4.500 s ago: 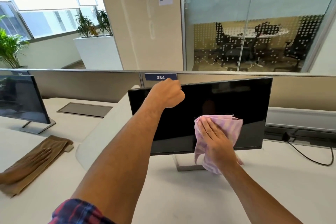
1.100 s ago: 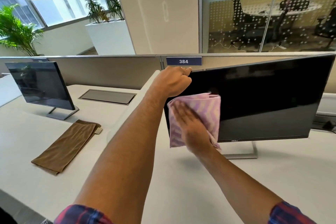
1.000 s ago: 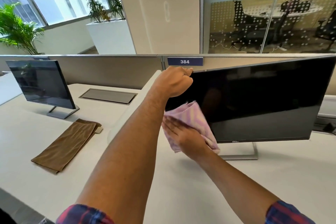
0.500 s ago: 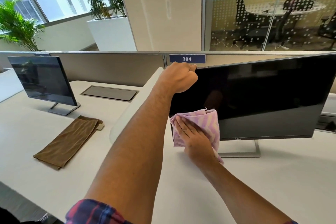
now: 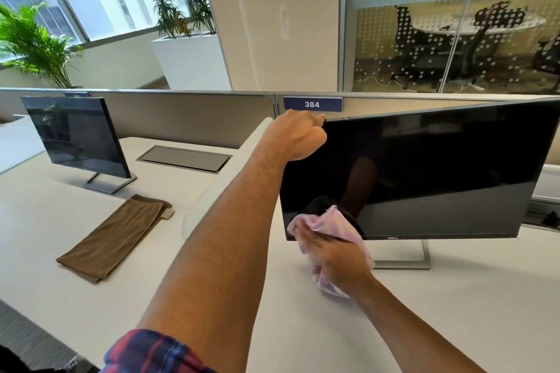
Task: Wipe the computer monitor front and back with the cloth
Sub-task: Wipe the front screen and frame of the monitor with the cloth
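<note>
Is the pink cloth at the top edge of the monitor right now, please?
No, the pink cloth is at the monitor's lower left corner.

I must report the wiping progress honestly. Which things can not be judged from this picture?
- Back of the monitor: faces away in the head view.
- Its right edge: cut off by the frame.
- Left hand fingertips: hidden behind the top corner.
- Pink cloth: partly covered by the blurred right hand.

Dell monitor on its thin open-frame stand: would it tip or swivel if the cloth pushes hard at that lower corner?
Probably it would wobble: the Dell monitor is a wide panel on a slim frame stand. The left hand grips its top corner, likely as a brace. The pink cloth under the right hand pushes far off-centre, so swivelling seems likelier than toppling.
</note>
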A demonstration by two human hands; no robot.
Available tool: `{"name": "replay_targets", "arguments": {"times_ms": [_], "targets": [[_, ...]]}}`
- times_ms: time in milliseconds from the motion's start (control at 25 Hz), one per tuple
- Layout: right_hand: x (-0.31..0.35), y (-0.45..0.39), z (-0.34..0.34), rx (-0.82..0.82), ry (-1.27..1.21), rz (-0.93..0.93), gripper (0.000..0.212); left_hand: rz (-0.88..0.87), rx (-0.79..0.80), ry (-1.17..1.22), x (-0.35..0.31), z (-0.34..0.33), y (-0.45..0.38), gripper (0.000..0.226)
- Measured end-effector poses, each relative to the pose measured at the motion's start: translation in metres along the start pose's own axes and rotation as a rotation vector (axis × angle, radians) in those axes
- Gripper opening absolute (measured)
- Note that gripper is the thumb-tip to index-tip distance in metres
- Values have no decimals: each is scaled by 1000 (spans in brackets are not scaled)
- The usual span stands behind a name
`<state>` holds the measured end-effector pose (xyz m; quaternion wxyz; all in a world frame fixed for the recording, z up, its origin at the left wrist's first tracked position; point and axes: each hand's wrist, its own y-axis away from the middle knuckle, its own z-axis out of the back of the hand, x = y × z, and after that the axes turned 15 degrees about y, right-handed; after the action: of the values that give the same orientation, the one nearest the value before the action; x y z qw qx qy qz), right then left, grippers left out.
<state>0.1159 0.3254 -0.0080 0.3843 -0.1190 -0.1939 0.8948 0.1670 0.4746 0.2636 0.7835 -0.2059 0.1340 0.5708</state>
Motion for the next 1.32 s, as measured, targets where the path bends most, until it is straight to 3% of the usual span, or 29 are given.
{"name": "replay_targets", "arguments": {"times_ms": [120,240,320,400,520,640,680,800,920,960,1040,1080,1200,1240,1320], "targets": [[-14,7,3,-57,-144,-283,86,12,28,2,-2,0,-1,21],[-12,17,-8,-56,-83,-131,92,37,7,-74,-7,-1,-1,30],[-21,21,-11,-113,-175,-253,80,50,-21,-114,-12,-3,0,35],[-27,23,-2,-131,-113,-369,74,51,-27,-119,-18,-6,1,34],[-43,38,4,-108,69,-128,78,13,-22,-210,-28,-17,3,50],[-70,44,11,-152,8,-398,69,-15,19,-278,-46,-33,-1,74],[-74,47,12,-156,18,-409,72,-28,18,-286,-54,-38,-5,75],[-89,64,13,-147,109,-144,69,-77,9,-280,-77,-57,-17,74],[-113,74,22,-226,32,-468,53,-52,-82,-299,-87,-77,-21,73],[-115,80,24,-211,69,-459,55,-42,-119,-315,-88,-81,-21,73],[-123,95,22,-159,142,-199,67,-40,-159,-362,-88,-87,-22,74],[-129,103,23,-150,144,-162,73,-39,-163,-383,-88,-88,-23,74],[-142,106,34,-227,29,-511,70,-32,-175,-400,-87,-88,-23,75],[-143,108,35,-214,32,-516,70,-38,-183,-387,-87,-88,-22,74],[-144,115,36,-184,108,-287,74,-61,-191,-354,-85,-88,-23,72]]}}
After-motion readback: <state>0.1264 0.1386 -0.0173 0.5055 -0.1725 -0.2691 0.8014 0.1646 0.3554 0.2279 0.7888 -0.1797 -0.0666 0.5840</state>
